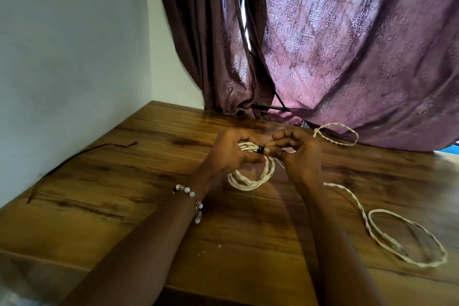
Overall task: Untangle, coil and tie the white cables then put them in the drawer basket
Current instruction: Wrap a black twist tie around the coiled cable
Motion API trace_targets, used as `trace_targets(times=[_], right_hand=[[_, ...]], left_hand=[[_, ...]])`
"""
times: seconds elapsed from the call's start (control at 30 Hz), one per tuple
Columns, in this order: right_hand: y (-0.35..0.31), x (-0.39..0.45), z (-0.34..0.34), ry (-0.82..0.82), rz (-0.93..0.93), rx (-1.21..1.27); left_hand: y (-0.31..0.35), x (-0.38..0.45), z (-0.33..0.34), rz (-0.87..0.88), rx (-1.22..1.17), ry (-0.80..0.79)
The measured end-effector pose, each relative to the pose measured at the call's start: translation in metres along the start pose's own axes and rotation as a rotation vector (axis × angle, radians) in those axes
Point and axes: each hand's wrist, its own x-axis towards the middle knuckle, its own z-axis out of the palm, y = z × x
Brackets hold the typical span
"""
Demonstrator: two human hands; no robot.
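Note:
A coil of white twisted cable lies on the wooden table in the middle of the view. My left hand grips the coil at its upper side, where a black band wraps the strands. My right hand is curled close beside it, fingertips pinching at the black band. A loose length of white cable runs from under my right hand to a wide loop at the right. Another loop of white cable lies behind, by the curtain.
A thin dark cord lies along the left wall on the table. Purple patterned curtains hang over the table's back edge. A white wall borders the left side. The table's front edge runs near the bottom of the view.

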Motion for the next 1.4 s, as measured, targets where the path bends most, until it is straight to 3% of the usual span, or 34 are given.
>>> trace_targets(times=[0.13,0.27,0.53,1.4], right_hand=[[0.006,0.004,-0.01,-0.069,0.099,0.203],[0.009,0.003,-0.013,-0.111,0.141,0.138],[0.013,0.003,-0.018,-0.141,0.269,0.249],[0.012,0.001,-0.014,-0.163,0.15,0.191]], left_hand=[[-0.003,0.001,0.001,-0.039,-0.096,0.021],[-0.003,0.0,0.002,-0.034,-0.075,0.006],[0.0,-0.001,0.001,-0.055,-0.037,-0.033],[-0.002,-0.001,0.001,-0.078,-0.135,-0.074]])
